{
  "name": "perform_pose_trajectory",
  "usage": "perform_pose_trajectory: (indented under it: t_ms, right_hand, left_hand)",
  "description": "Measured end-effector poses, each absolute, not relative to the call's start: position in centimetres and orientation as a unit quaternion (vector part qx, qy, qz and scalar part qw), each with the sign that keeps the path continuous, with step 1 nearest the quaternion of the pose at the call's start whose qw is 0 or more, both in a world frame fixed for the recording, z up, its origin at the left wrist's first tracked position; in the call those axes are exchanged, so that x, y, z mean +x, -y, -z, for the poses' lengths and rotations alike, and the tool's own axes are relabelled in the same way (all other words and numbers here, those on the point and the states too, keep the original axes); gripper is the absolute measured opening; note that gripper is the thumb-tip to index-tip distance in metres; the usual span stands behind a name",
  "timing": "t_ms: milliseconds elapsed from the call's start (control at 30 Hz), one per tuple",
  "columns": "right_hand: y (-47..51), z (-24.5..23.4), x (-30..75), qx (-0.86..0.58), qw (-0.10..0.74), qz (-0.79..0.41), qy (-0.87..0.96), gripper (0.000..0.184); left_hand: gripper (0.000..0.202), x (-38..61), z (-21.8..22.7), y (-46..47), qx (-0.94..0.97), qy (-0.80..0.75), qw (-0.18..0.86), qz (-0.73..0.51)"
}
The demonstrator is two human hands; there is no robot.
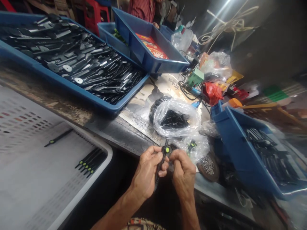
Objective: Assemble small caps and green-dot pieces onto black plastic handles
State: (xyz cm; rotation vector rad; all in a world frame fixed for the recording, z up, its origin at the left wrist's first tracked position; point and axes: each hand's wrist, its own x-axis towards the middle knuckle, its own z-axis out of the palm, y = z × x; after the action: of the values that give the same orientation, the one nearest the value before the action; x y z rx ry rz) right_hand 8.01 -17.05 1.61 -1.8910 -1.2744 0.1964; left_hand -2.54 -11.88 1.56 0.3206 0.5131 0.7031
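My left hand is closed around a long black plastic part with a yellow-green disc near its upper end. The part stands nearly upright between thumb and fingers. My right hand is beside it with fingers curled in a pinch close to the disc; what they hold, if anything, is hidden. Just beyond the hands, a clear plastic bag holds small black pieces. A smaller bag with green-and-black pieces lies nearer. To the right of my right hand is a round dish of small metal pieces, possibly screws.
A blue tray full of black parts spans the back left. At left, a white basket holds several green-dotted black parts. Another blue bin stands right. A blue tray with a red packet sits behind. Someone in red is at the back.
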Motion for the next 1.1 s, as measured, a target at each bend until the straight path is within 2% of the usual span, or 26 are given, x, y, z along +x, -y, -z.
perform_pose_trajectory:
  t_ms: [400, 567, 733, 933, 1100]
  right_hand:
    - [16.80, -1.42, 7.74, -0.764, 0.424, -0.043, 0.484, 0.021]
    - [16.79, -1.62, 7.63, -0.748, 0.415, -0.065, 0.514, 0.022]
    - [16.87, -1.45, 7.50, -0.777, 0.446, -0.056, 0.440, 0.018]
    - [16.89, -1.14, 7.53, -0.773, 0.425, -0.045, 0.469, 0.021]
    - [16.83, -1.05, 7.48, -0.773, 0.442, -0.048, 0.453, 0.020]
  left_hand:
    - [0.005, -2.54, -1.56, 11.85, 0.161, -0.248, 0.891, -0.343]
    - [0.004, -2.56, -1.70, 11.82, 0.165, -0.251, 0.891, -0.342]
    - [0.005, -2.45, -1.65, 11.79, 0.169, -0.251, 0.890, -0.342]
    - [0.004, -2.46, -1.42, 11.89, 0.169, -0.246, 0.889, -0.347]
    - [0.007, -2.44, -1.52, 11.94, 0.186, -0.252, 0.881, -0.355]
